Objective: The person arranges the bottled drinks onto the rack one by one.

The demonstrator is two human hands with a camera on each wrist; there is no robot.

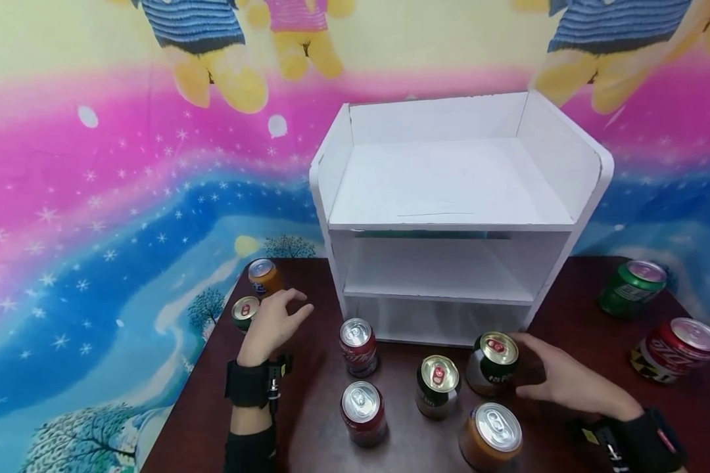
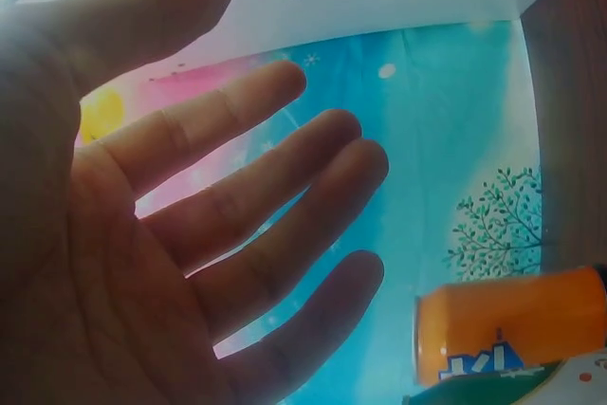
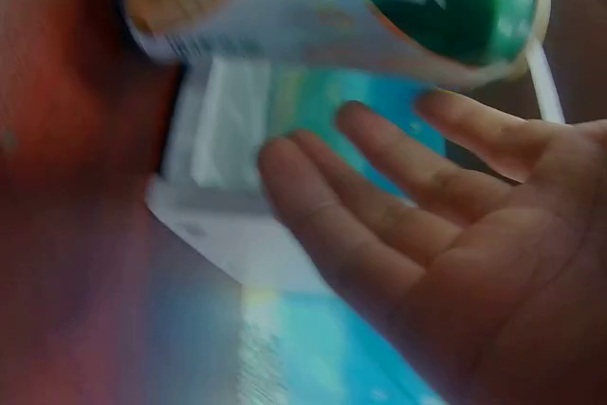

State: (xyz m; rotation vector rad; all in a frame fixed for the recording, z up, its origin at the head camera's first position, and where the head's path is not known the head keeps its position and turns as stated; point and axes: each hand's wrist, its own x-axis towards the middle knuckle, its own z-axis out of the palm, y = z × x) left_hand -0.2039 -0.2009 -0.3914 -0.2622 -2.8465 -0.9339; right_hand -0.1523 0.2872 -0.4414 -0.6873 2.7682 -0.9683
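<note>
On my head feed, the right hand (image 1: 568, 378) is wide, its thumb and fingers spread on the right side of a dark green-and-white can (image 1: 493, 364) with a gold lid, low in the frame and right of centre. My right-wrist feed is blurred; I cannot tell whether the fingertips touch it. The left hand (image 1: 275, 322), left of centre, is also wide, with loose fingers and nothing held. Just beside it I see a gold-lidded green can (image 1: 245, 312) and, behind that, an upper-left orange can (image 1: 264, 277); on my left-wrist feed the orange one lies at the lower right, apart from the fingers.

Along the bottom of the head frame I count 4 more upright cans on the dark desk (image 1: 307, 407): a rear red can (image 1: 357, 348) and a front red can (image 1: 363, 415) near the middle, a gold-lidded black-green can (image 1: 438, 387) to their right, and a front orange can (image 1: 490, 439) near the bottom edge. At the right edge stand a bright green can (image 1: 633, 290) and a red-and-yellow can (image 1: 674, 351). A white shelf unit (image 1: 449, 177) fills the upper right of centre, before a printed backdrop (image 1: 124, 164) with snowflakes and bears.
</note>
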